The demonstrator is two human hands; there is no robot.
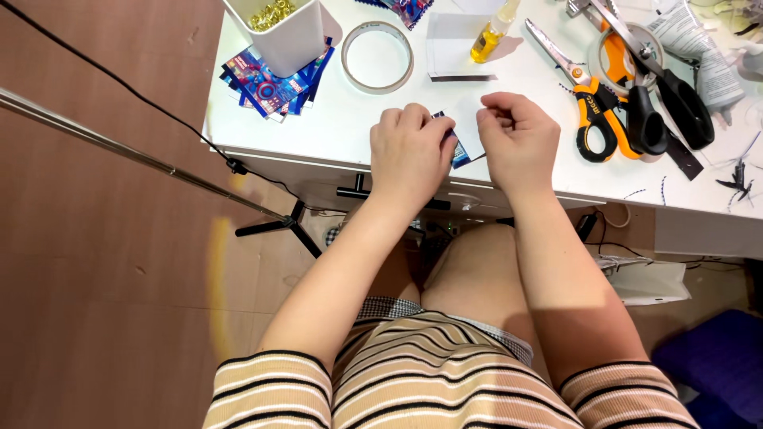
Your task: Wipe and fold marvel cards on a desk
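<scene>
Both my hands rest at the front edge of a white table (342, 131). My left hand (411, 151) is curled, its fingers pinching a small blue printed paper piece (459, 151) that lies on the table. My right hand (518, 135) is closed beside it, its fingertips pinching the same piece's white backing (469, 119) from the right. Most of the paper piece is hidden under my fingers.
A stack of blue printed cards (266, 83) lies at the left under a white cup (290, 36) of gold bits. A tape ring (377, 56), a small yellow bottle (491, 36), orange-handled scissors (592, 111) and black scissors (664, 95) lie behind my hands. A tripod stand (278, 222) stands on the floor.
</scene>
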